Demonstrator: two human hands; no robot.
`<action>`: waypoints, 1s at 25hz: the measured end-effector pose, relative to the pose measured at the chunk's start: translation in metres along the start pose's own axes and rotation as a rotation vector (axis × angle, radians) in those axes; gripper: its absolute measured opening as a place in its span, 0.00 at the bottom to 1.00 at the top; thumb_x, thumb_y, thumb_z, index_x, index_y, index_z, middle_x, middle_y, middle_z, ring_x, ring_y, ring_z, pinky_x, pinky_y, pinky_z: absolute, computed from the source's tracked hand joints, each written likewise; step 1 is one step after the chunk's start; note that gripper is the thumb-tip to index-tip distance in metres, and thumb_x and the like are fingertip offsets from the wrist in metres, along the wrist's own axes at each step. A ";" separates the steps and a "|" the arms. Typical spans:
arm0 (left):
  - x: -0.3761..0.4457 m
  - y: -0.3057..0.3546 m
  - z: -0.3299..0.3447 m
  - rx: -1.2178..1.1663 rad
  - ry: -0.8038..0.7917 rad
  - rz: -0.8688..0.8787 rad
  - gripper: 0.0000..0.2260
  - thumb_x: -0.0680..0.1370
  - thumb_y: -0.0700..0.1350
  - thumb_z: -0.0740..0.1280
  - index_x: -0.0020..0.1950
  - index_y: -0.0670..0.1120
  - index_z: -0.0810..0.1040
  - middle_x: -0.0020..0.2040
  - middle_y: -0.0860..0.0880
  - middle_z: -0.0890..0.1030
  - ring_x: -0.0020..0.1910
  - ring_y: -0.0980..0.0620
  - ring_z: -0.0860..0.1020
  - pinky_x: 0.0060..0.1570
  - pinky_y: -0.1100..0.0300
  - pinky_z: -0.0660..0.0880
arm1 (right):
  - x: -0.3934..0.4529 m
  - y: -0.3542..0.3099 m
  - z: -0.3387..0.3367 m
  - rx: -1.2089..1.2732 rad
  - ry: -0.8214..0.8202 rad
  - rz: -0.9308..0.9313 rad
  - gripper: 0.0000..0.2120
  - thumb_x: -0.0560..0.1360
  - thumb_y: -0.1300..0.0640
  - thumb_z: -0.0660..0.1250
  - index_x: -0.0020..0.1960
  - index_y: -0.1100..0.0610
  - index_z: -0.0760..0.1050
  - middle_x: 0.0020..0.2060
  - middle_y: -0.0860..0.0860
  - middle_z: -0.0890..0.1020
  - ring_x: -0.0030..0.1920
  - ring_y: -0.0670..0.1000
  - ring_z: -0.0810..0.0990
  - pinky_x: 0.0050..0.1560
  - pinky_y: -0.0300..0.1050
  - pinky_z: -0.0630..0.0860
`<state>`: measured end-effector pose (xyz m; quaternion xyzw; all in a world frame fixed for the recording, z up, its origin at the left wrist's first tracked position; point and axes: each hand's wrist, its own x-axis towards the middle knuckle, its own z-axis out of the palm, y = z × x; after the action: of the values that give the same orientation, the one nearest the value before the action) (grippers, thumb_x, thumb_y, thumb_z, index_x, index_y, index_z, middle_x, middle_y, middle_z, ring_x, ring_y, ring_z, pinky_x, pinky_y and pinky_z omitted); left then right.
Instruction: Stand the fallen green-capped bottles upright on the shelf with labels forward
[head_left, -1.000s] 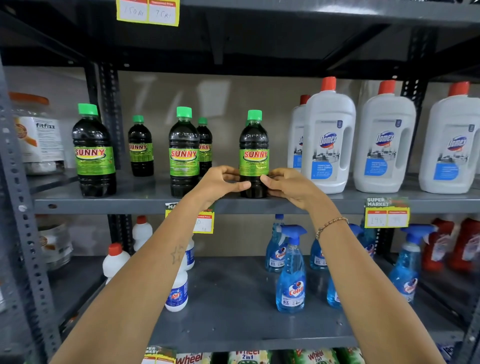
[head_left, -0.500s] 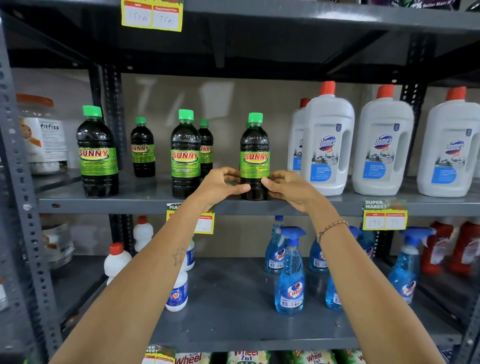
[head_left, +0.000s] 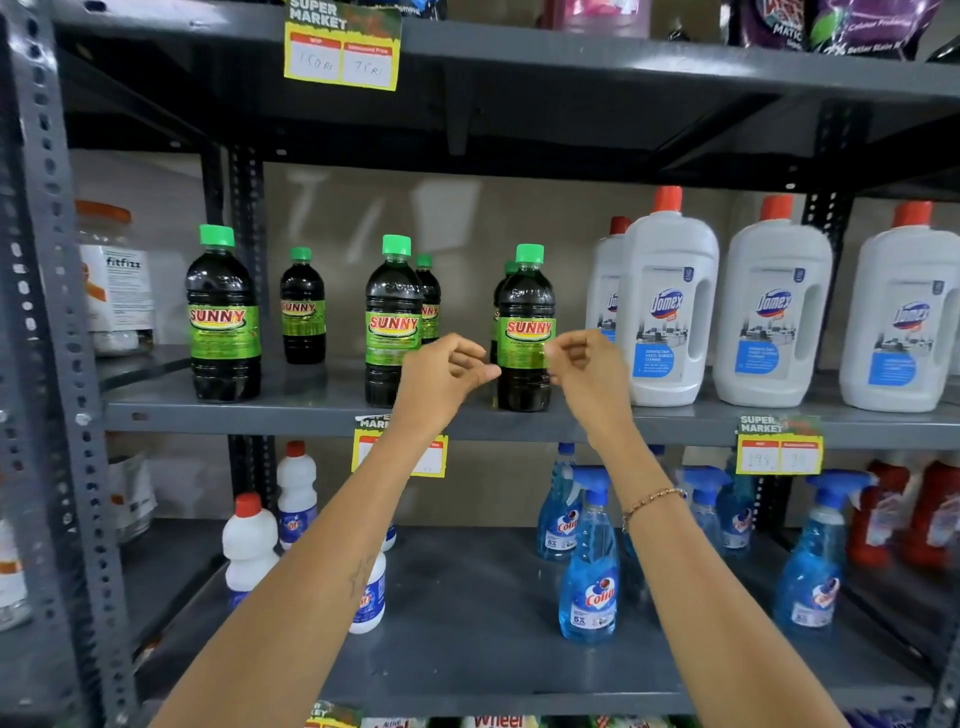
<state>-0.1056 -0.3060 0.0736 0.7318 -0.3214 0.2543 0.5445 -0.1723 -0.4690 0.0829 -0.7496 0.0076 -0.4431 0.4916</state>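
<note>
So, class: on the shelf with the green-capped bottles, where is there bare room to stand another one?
Bare shelf lies between the left bottle and the middle bottle. Crowded on the right, where white jugs stand close together.

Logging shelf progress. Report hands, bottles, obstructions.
Left hand and right hand empty, flanking the rightmost dark green-capped Sunny bottle. All visible Sunny bottles upright on the grey metal shelf, front labels forward. Nothing in the way.

shelf (head_left: 322, 413): grey painted metal, matt, lightly scuffed. upright post (head_left: 49, 312): perforated metal. dark bottles (head_left: 524, 332): glossy clear plastic, shiny green labels, smooth green plastic caps. white jugs (head_left: 670, 312): matt opaque plastic. price tag (head_left: 343, 49): paper.
</note>
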 end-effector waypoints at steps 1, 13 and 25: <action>-0.003 0.000 -0.007 -0.020 0.110 0.065 0.08 0.71 0.45 0.75 0.46 0.44 0.81 0.38 0.54 0.81 0.35 0.63 0.77 0.39 0.71 0.73 | -0.005 -0.009 0.010 0.009 -0.028 -0.061 0.05 0.76 0.59 0.68 0.44 0.51 0.75 0.37 0.49 0.80 0.43 0.55 0.83 0.49 0.51 0.82; 0.000 -0.060 -0.092 0.206 -0.084 -0.195 0.20 0.76 0.53 0.67 0.64 0.43 0.75 0.57 0.48 0.81 0.54 0.53 0.78 0.50 0.62 0.70 | -0.017 -0.031 0.109 0.095 -0.574 0.135 0.19 0.75 0.63 0.69 0.66 0.62 0.72 0.55 0.53 0.81 0.54 0.50 0.79 0.57 0.44 0.77; -0.005 -0.054 -0.093 0.152 -0.136 -0.116 0.22 0.76 0.53 0.68 0.65 0.42 0.74 0.60 0.46 0.80 0.54 0.54 0.78 0.53 0.65 0.71 | -0.021 -0.023 0.110 0.097 -0.470 0.172 0.22 0.74 0.63 0.70 0.67 0.63 0.71 0.56 0.54 0.81 0.56 0.52 0.80 0.59 0.47 0.77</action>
<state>-0.0710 -0.2054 0.0616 0.8040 -0.2945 0.1957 0.4781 -0.1205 -0.3676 0.0724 -0.8042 -0.0646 -0.2129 0.5511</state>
